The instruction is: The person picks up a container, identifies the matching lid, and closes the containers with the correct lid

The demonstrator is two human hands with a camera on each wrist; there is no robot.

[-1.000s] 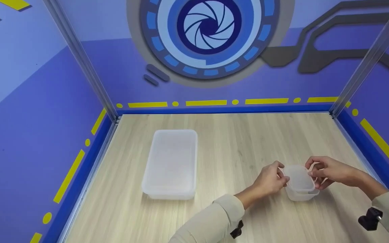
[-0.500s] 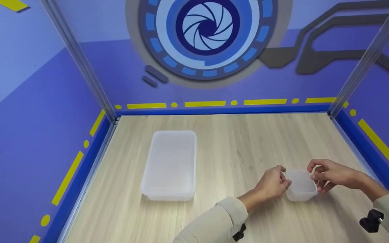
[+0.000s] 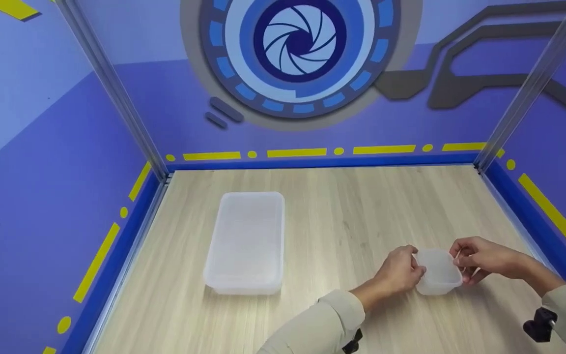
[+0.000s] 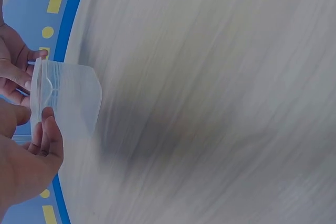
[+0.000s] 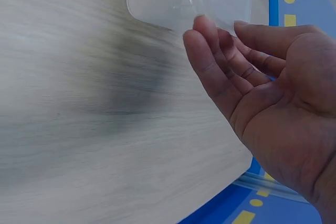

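A small translucent plastic food container (image 3: 436, 289) stands upright on the table at the right, with its lid (image 3: 438, 265) lying over the top. My left hand (image 3: 398, 270) pinches the lid's left edge, thumb above and fingers against the side below the rim, as the left wrist view of the container (image 4: 79, 100) shows. On the opposite side, my right hand (image 3: 487, 256) holds the lid's right edge between thumb and curled fingers. In the right wrist view, that hand's fingertips (image 5: 197, 38) lie by the container's rim. Whether the lid is fully pressed down cannot be told.
A larger rectangular translucent container (image 3: 246, 241) with a lid on it stands on the left half of the wood-grain table (image 3: 334, 211). Blue and purple printed panels (image 3: 302, 140) enclose the back and sides. A black mount (image 3: 540, 324) sits at the right sleeve.
The small lid, tilted and raised above the front rim a second ago, has come down level onto the container. Both hands moved slightly down with it. The large container stayed put.
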